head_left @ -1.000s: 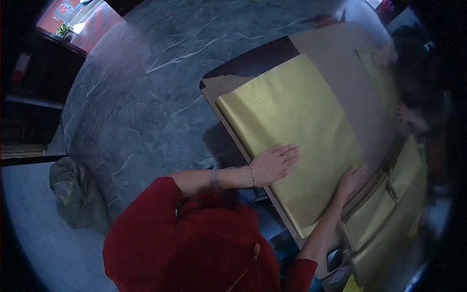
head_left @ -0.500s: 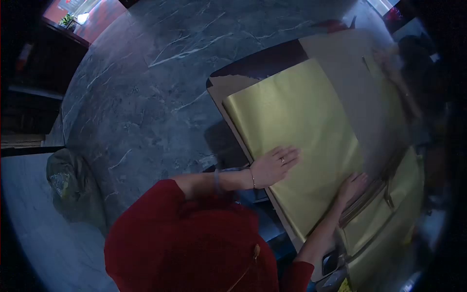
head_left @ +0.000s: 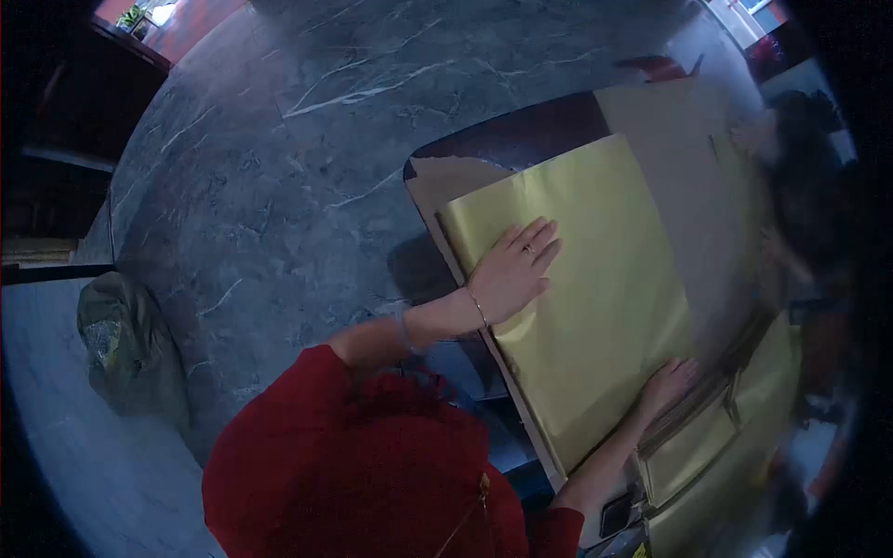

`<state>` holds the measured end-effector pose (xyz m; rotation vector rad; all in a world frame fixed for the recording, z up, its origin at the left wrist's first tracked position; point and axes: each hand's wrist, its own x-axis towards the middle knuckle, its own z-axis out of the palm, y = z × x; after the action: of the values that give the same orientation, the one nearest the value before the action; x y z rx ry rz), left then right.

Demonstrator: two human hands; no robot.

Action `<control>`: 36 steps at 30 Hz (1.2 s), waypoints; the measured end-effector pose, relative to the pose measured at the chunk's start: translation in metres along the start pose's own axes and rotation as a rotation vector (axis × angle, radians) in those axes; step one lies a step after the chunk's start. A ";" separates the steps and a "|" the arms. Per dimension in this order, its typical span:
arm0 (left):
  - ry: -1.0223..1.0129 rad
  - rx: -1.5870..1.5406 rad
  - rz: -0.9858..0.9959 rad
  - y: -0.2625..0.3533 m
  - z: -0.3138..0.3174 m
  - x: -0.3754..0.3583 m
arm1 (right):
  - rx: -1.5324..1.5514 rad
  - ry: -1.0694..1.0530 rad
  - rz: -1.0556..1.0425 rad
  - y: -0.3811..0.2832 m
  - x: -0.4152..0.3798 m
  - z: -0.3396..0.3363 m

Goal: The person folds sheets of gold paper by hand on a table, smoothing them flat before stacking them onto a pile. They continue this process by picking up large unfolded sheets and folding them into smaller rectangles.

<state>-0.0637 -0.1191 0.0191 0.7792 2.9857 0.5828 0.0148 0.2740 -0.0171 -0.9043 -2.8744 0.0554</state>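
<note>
A large gold sheet (head_left: 595, 270), seemingly paper and folded or rolled at its left edge, lies over brown board on a table. My left hand (head_left: 512, 274) rests flat on the sheet's left part, fingers stretched out, with a ring and a thin bracelet on it. At the sheet's lower right edge lies my right hand (head_left: 666, 386), its fingers extended and touching the edge; their undersides are hidden. Close to that hand is a stack of folded gold pieces (head_left: 693, 456).
Across the table at right, another person (head_left: 814, 186) has hands near the far side, dim and blurred. A dark phone (head_left: 616, 515) lies by my right forearm. The brown board (head_left: 688, 186) shows beyond the sheet. A draped bundle (head_left: 130, 344) stands on the left.
My left hand has slid up and toward the far left edge of the gold sheet. My right hand stays at the right edge. The view has shifted slightly.
</note>
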 end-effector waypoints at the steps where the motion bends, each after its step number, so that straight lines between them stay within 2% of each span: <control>1: 0.000 -0.006 0.000 -0.003 -0.001 -0.001 | -0.017 0.008 -0.007 -0.001 -0.001 -0.001; 3: -0.018 0.077 -0.067 -0.007 -0.002 -0.006 | -0.041 0.012 -0.015 -0.005 -0.002 -0.003; 10: 0.055 -0.012 -0.049 -0.014 0.006 -0.012 | 0.026 0.050 -0.053 0.008 0.001 0.007; 20: 0.038 -0.031 -0.063 -0.013 0.007 -0.012 | 0.041 0.065 -0.105 0.013 0.003 0.009; 23: 0.039 -0.051 -0.064 -0.013 0.005 -0.012 | 0.056 0.059 -0.068 -0.002 -0.003 -0.001; 24: 0.051 -0.057 -0.061 -0.014 0.007 -0.012 | 0.092 0.019 -0.102 -0.034 -0.008 -0.027; 27: 0.070 -0.079 -0.060 -0.015 0.007 -0.013 | 0.120 -0.049 0.001 -0.017 -0.003 -0.012; 28: 0.074 -0.084 -0.063 -0.014 0.007 -0.012 | 0.057 0.018 -0.021 -0.012 -0.003 -0.009; 30: 0.056 -0.062 -0.058 -0.014 0.006 -0.012 | 0.167 0.037 -0.010 -0.005 -0.004 0.002; 31: 0.067 -0.050 -0.055 -0.014 0.005 -0.012 | -0.037 -0.038 0.010 -0.002 0.001 -0.004; 33: 0.049 -0.030 -0.021 -0.014 0.003 -0.014 | 0.114 0.003 0.000 0.000 -0.002 0.002; 36: 0.042 -0.025 -0.049 -0.015 0.002 -0.013 | 0.130 -0.027 0.058 -0.012 -0.005 -0.006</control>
<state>-0.0593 -0.1360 0.0107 0.6992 3.0194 0.6419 0.0132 0.2614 -0.0106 -0.9684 -2.8300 0.2585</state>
